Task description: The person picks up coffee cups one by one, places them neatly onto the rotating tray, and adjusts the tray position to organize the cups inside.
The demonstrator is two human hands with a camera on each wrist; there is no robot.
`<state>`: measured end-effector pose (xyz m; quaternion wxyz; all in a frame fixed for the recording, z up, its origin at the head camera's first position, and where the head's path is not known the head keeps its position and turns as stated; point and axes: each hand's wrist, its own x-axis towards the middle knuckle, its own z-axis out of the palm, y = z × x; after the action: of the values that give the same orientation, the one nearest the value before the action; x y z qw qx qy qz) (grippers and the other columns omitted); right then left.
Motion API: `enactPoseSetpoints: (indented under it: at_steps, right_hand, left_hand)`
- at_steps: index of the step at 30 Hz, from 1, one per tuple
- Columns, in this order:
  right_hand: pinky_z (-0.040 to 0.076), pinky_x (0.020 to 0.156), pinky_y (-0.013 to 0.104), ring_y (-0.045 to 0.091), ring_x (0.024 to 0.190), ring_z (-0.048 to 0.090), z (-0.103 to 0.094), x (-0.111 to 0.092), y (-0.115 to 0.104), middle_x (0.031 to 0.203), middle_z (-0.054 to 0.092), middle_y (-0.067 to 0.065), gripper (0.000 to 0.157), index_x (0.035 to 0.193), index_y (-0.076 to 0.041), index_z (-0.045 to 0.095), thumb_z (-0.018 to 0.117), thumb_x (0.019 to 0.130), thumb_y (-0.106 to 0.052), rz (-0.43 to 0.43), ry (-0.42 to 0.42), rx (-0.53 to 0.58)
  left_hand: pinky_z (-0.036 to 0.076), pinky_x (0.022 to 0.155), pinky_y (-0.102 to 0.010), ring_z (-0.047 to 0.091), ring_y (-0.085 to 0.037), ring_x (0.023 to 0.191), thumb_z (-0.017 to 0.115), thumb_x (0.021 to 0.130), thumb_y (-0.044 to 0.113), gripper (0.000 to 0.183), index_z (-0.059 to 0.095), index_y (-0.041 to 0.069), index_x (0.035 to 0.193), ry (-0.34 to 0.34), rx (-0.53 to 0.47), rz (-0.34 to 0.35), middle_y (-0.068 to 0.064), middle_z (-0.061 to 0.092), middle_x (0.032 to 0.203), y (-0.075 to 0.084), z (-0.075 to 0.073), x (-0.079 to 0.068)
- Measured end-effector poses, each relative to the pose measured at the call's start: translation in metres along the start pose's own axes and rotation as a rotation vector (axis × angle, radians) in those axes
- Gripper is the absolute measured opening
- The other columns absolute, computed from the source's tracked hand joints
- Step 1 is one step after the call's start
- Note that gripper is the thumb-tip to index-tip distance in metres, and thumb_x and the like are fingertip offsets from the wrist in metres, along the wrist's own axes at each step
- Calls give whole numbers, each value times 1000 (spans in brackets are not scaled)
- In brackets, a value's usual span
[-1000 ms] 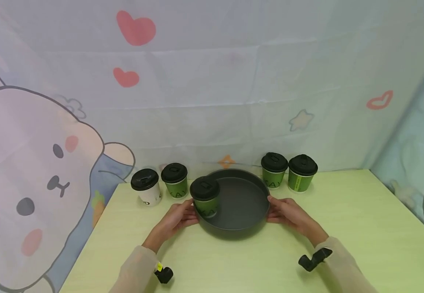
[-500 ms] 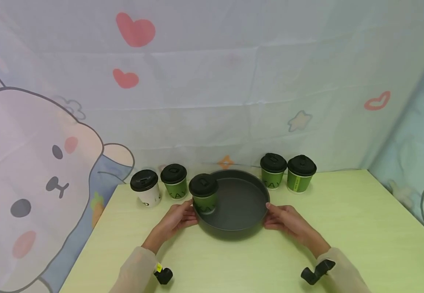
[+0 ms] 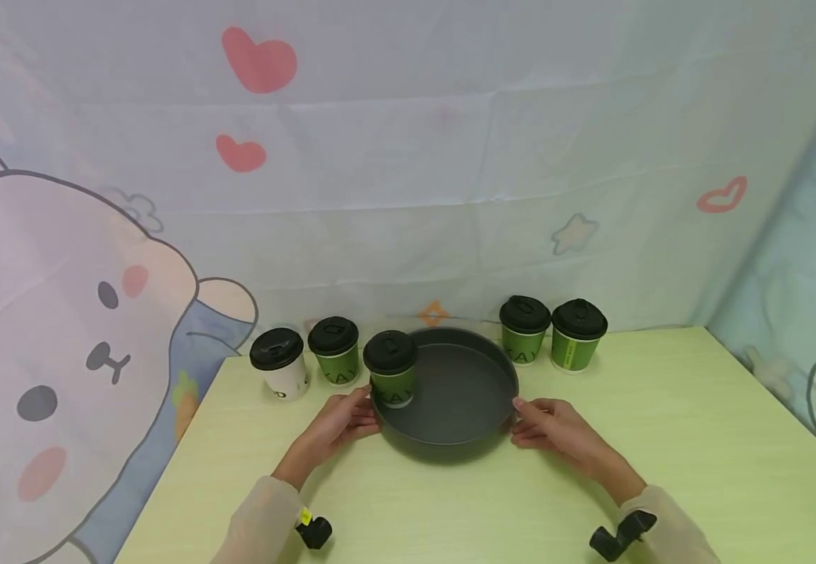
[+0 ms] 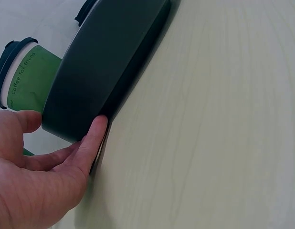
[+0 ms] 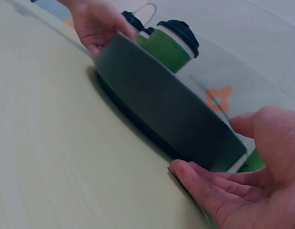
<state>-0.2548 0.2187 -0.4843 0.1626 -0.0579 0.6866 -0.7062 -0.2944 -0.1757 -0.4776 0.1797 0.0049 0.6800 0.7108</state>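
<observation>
A dark grey round baking pan (image 3: pixel 466 399) is held by both hands at the middle of the table. A green paper coffee cup (image 3: pixel 392 385) with a black lid stands upright inside it, near the left rim. My left hand (image 3: pixel 337 423) grips the pan's left side, thumb at the rim and fingers under the base, as the left wrist view shows. On the right side, my right hand (image 3: pixel 559 432) has its thumb at the rim and its fingertips at the lower edge. In the right wrist view a shadow lies below the pan wall (image 5: pixel 157 100).
Left of the pan stand a white lidded cup (image 3: pixel 288 380) and a green one (image 3: pixel 338 364). Two more green cups, one nearer (image 3: pixel 523 345) and one farther right (image 3: pixel 574 352), stand behind the pan's right side. A printed cloth (image 3: pixel 408 157) hangs behind the pale table (image 3: pixel 408 509).
The coffee cup has shifted slightly toward the back along with the pan's left side. My right hand has moved a little toward the front along the rim. My left hand has barely moved.
</observation>
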Motion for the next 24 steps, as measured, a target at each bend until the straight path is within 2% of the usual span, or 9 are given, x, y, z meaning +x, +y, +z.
enactPoseSetpoints:
  at_steps: [3, 7, 14, 18, 21, 24]
  right_hand:
    - [61, 89, 34, 25, 97, 72, -10, -3, -6, 112, 65, 27, 63, 137, 19, 40, 57, 109, -35, -10, 47, -74]
    - [61, 89, 37, 30, 102, 70, -26, -9, -16, 120, 62, 29, 65, 142, 14, 39, 58, 108, -38, -17, 109, -175]
    - [62, 88, 39, 37, 108, 68, -49, -19, -41, 125, 61, 29, 62, 142, 6, 48, 60, 106, -44, -118, 201, -395]
    - [62, 84, 34, 20, 100, 71, -61, -21, -58, 124, 64, 25, 57, 142, 0, 52, 60, 106, -44, -234, 277, -538]
    - [58, 81, 22, 3, 96, 66, -69, -20, -73, 122, 66, 18, 54, 142, -3, 55, 62, 105, -42, -341, 357, -649]
    - [52, 81, 13, 3, 98, 62, -74, -14, -86, 118, 66, 14, 52, 139, -3, 58, 69, 102, -38, -449, 444, -719]
  left_hand:
    - [61, 89, -33, 69, -18, 87, 47, 111, 30, 53, 51, -19, 130, 0, 5, 4, -12, 61, 100, -1, 0, 1]
    - [61, 88, -32, 69, -17, 87, 47, 111, 30, 52, 52, -19, 129, 7, 7, 1, -13, 61, 100, -1, 0, 2]
    - [61, 89, -32, 69, -17, 88, 47, 112, 30, 52, 52, -18, 130, -6, 7, 4, -13, 60, 101, -1, -2, 1]
    - [61, 90, -32, 69, -17, 89, 47, 111, 30, 52, 52, -18, 130, -4, 9, 3, -13, 61, 101, -1, -2, 1]
    - [61, 90, -32, 68, -17, 89, 47, 111, 31, 52, 52, -18, 131, -4, 7, -1, -13, 60, 102, -1, -3, 1]
    - [60, 91, -32, 68, -17, 90, 48, 111, 31, 53, 51, -17, 131, -9, 4, -2, -13, 60, 102, -1, -2, 2]
